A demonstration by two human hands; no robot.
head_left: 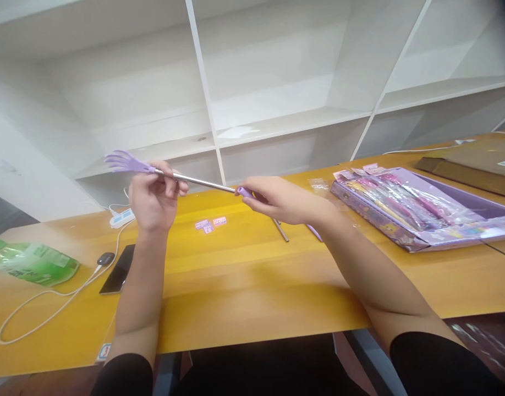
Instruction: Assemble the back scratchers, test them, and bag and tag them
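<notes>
Above the table, my left hand (155, 195) pinches a back scratcher (203, 182) just below its purple hand-shaped head, which points left. Its bare metal rod runs rightward toward my right hand (279, 199). There, the thumb and fingers close round a purple tube-shaped handle (245, 192), whose round end shows at the rod's tip. Whether rod and handle are joined, I cannot tell. Beneath my right hand lie a metal rod (282, 231) and a purple piece (314, 233), both partly hidden. Several small pink-and-purple labels (211, 224) lie on the table between my forearms.
At right, a purple display box (426, 242) holds several wrapped back scratchers (401, 201); behind it lies a brown cardboard box (475, 165). To the left are a green bottle (36, 263), a phone (118, 269), a white cable (69, 294) and a power strip (122, 218). White shelves (277, 126) stand behind.
</notes>
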